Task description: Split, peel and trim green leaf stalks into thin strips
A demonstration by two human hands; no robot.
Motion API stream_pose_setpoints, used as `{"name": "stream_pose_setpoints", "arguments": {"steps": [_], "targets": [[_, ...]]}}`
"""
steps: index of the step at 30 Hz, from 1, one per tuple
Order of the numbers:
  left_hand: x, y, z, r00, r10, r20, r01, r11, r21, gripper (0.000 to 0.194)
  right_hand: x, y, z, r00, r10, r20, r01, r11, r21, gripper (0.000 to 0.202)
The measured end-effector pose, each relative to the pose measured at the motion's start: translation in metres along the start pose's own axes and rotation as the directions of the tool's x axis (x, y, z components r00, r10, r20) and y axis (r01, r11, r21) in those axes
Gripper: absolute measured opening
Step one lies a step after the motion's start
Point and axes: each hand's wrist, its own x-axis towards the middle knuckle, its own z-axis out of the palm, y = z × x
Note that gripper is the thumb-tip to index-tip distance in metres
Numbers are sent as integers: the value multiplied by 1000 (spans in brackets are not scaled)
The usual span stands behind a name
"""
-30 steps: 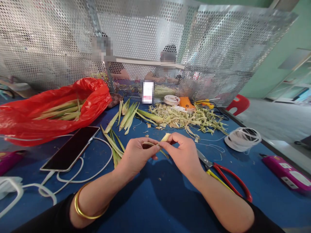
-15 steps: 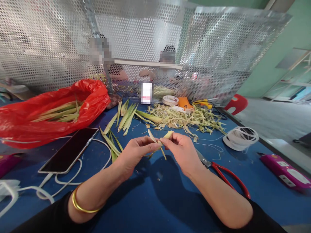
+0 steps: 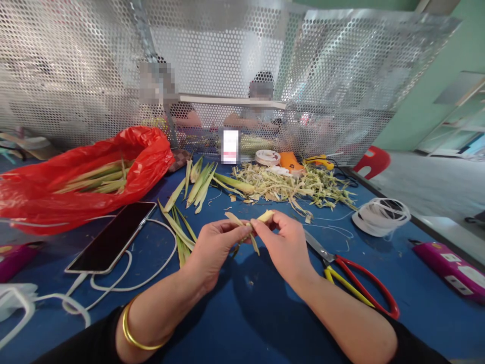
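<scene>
My left hand (image 3: 223, 240) and my right hand (image 3: 284, 240) meet fingertip to fingertip above the blue table. Both pinch one piece of pale folded corn husk (image 3: 267, 216), whose narrow strips stick out between the hands; the exact fold is partly hidden by my fingers. Just right of my right forearm lie scissors (image 3: 354, 275) with one red and one yellow handle. Loose corn husk leaves (image 3: 200, 186) lie beyond my left hand, and a heap of shredded husk trimmings (image 3: 295, 187) is spread behind my right hand.
To the left sit a red plastic bag (image 3: 34, 177) holding husks, a dark-screened phone (image 3: 113, 237) and a white cable (image 3: 153, 273). On the right are a spool of clear line (image 3: 379, 216) and a purple device (image 3: 449, 268). Perforated metal sheeting (image 3: 212, 55) rises behind; people sit beyond it.
The husk strip at my left fingertips has tipped lower toward the left. My hands stay pinched together. The view has shifted slightly, and the scissors' yellow handle now shows.
</scene>
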Motion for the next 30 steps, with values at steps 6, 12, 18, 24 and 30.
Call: {"name": "stream_pose_setpoints", "arguments": {"steps": [6, 12, 18, 24, 30], "targets": [[0, 1, -2, 986, -137, 94, 151, 975, -164, 19, 2, 4, -3, 995, 19, 97, -32, 991, 131, 21], [0, 2, -1, 976, -144, 161, 183, 946, -267, 16, 3, 6, -3, 996, 15, 91, -31, 983, 179, 20], [0, 3, -1, 975, -205, 90, 223, 915, -337, 6, 0, -1, -3, 989, -132, 73, 128, 990, 53, 20], [3, 3, -3, 963, -243, 118, 268, 912, -309, 7, -2, 2, 1, 996, -31, 85, 22, 995, 100, 20], [4, 2, -6, 971, -189, 146, 224, 932, -284, 5, 4, 3, -5, 979, -56, 194, 19, 983, 185, 13]]}}
